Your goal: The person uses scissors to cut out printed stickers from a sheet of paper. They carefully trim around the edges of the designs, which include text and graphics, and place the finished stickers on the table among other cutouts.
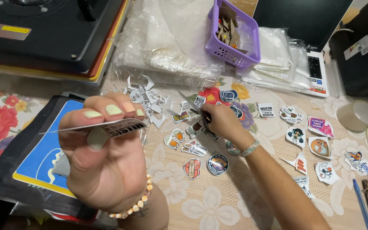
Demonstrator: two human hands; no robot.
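A black heat press sits at top left. The left hand, raised close to the camera, pinches a flat sticker between thumb and fingertips. Paper scraps lie beyond it. The right hand reaches among cut-out stickers scattered on the flowered tablecloth, fingers closed on something too small to tell. A purple basket stands behind; a tape roll rests far right.

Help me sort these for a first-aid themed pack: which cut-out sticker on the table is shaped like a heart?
The red heart sticker with crossed plasters, lying just left of the round dark sticker; the others are round, rectangular or character-shaped.
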